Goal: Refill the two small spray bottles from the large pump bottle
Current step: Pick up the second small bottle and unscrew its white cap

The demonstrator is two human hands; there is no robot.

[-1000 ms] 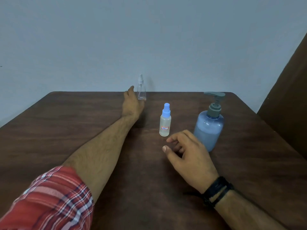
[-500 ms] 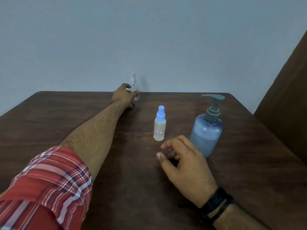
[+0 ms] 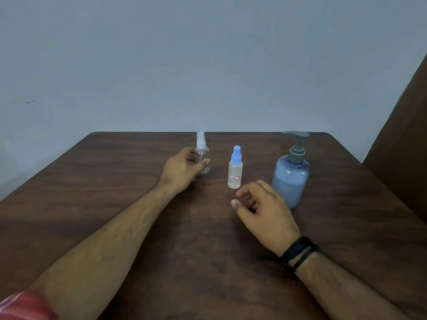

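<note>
- Your left hand (image 3: pixel 182 170) grips the clear spray bottle (image 3: pixel 202 155), thumb and fingers curled round its body; a second ago that hand was stretched to the far edge of the table (image 3: pixel 115 204) and only just reaching it.
- Since then you have drawn the clear spray bottle back toward you. It now stands upright, well in from the far edge, roughly level with the other small bottle, its white cap clear above your fingers.
- Whether its base rests on the table or sits just off it, the view does not show.
- Your right hand (image 3: pixel 263 211) hovers low over the table with its fingers loosely bent, holding nothing, much as it was half a second ago.
- Just beyond your right fingertips stands the blue-capped spray bottle (image 3: pixel 235 168), upright, with pale liquid inside and a small label on its front. It has not moved.
- To its right stands the pump bottle (image 3: pixel 291 174), large, pale blue with a grey pump head, close beside your right hand and likewise where it was.
- Your right wrist carries a black wristband (image 3: pixel 298 252); a red plaid sleeve (image 3: pixel 25 307) shows less at the lower left corner than before.
</note>
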